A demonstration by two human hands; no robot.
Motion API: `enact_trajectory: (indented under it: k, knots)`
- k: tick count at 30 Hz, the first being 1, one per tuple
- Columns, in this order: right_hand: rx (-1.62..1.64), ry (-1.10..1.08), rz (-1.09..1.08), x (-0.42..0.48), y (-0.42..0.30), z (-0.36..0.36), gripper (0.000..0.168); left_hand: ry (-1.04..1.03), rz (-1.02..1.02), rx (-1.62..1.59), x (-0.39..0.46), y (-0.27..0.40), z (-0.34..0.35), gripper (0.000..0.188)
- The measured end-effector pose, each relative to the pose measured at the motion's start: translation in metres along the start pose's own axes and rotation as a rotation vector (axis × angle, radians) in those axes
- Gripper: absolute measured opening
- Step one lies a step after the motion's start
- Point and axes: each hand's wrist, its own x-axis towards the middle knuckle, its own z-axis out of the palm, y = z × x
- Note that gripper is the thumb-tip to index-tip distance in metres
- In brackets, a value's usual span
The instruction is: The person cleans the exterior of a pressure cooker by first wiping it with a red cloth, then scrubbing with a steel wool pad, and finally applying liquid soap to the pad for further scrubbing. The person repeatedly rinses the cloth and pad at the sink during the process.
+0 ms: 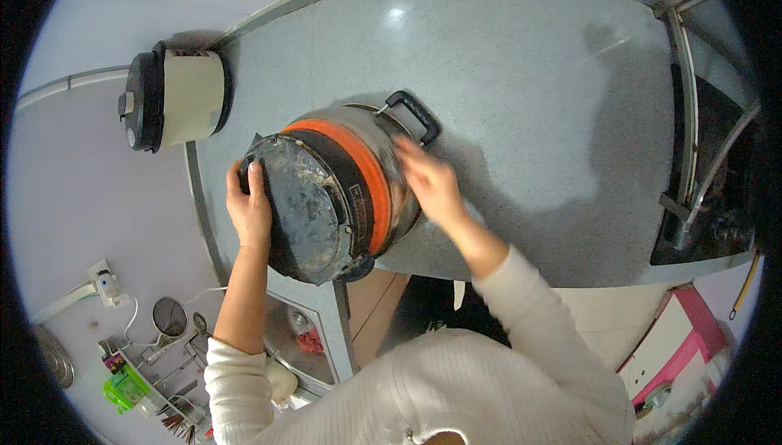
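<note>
An electric cooking pot [391,133] lies tipped over on the grey countertop, its dark, stained underside [299,200] turned up towards me and to the left. An orange band [372,188] runs around it between the black base and the shiny metal side. My left hand [249,206] grips the base's left edge, thumb on the underside and fingers partly hidden behind it. Against or just over the metal side is my right hand [431,185], blurred, fingers stretched out with nothing seen in them. A black loop handle [416,116] sticks out at the pot's far end.
A cream and black rice cooker [192,96] stands by the left wall. The grey countertop [525,78] reaches to a dark stove [715,188] at right. Lower left are a sink [305,316] with a red cloth [310,341], a utensil rack [165,390] and a wall socket [107,283].
</note>
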Motion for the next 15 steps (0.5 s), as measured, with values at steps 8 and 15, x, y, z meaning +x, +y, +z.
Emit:
enact_trajectory:
  k: [8,15]
  knots:
    - [-0.217,-0.451,0.119,0.121,-0.001,0.031,0.029,0.006,0.027,0.062,0.002,0.005,0.005,0.041]
    - [-0.119,-0.091,-0.091,-0.034,0.003,-0.006,0.035,-0.011,0.011,0.0,-0.005,0.002,-0.001,0.038]
